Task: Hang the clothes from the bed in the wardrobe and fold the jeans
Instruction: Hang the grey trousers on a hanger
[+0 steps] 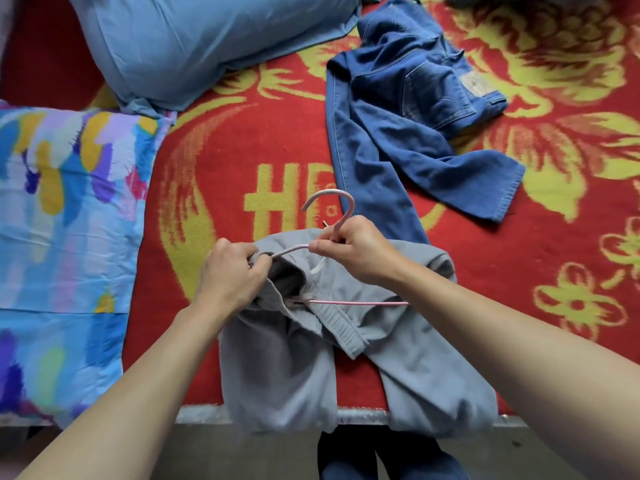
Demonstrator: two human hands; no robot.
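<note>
A grey garment (294,362) lies at the near edge of the bed, its lower part hanging over the edge. A pale pink hanger (346,202) is partly inside it, hook pointing away from me and bottom bar (356,302) showing. My right hand (356,252) grips the hanger at the base of its hook. My left hand (232,271) pinches the grey fabric at the hanger's left shoulder. Blue jeans (408,109) lie crumpled further back on the bed, right of centre.
The bed has a red blanket (519,271) with yellow flowers. A blue pillow (194,43) lies at the back left, a multicoloured pillow (65,237) at the left. The metal bed rail (360,415) runs along the near edge, grey floor below.
</note>
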